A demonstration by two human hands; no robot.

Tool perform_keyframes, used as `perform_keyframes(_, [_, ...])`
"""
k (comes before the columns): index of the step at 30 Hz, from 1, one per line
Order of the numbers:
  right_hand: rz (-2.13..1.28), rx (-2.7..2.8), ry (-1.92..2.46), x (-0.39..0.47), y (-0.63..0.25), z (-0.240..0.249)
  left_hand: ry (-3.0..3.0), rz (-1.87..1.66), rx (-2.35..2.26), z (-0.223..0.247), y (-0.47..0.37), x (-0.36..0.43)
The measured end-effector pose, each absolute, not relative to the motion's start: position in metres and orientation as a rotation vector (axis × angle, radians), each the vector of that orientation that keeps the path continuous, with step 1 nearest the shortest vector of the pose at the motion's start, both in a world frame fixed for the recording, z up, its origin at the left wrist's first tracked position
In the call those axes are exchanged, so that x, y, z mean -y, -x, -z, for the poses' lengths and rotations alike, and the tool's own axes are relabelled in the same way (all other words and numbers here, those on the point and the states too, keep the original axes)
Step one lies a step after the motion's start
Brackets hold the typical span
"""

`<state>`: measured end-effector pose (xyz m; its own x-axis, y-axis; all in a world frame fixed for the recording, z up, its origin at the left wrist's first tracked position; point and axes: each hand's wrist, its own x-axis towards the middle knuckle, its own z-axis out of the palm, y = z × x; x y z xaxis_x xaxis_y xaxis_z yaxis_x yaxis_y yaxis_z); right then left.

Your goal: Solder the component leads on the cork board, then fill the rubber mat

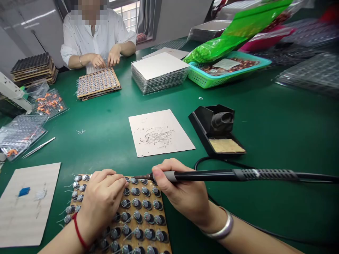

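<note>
In front of me lies a brown board (pixel 167 243) set with rows of small round grey and black components (pixel 137 217), thin wires sticking out at its left side. My left hand (pixel 103 203), a red cord at its wrist, rests over the board's upper left with fingers bent together. Its fingertips are at the far row; anything pinched there is hidden. My right hand (pixel 185 197) grips a black soldering iron (pixel 209 175) near its grey collar. The iron's tip (pixel 141 177) points left at the far row, close to my left fingertips; contact cannot be made out.
Beyond the board are a card with wire scraps (pixel 161 137) and an iron stand (pixel 201 123) with a yellow sponge (pixel 227 145). Left are another card (pixel 29 211), tweezers (pixel 39 147) and plastic trays (pixel 22 128). A co-worker (pixel 99 38) handles a similar board (pixel 97 83) opposite. A basket (pixel 212 80) stands behind.
</note>
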<state>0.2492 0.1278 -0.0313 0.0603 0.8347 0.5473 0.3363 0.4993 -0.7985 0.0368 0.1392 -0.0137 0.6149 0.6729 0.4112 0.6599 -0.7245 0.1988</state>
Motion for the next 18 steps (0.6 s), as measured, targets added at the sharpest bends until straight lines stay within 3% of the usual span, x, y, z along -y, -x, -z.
perform_keyframes(18, [-0.499, 1.499, 1.055, -0.1275, -0.2509, 0.0316, -2.532, -0.71, -1.176, 0.0131, -0.0346, -0.1467])
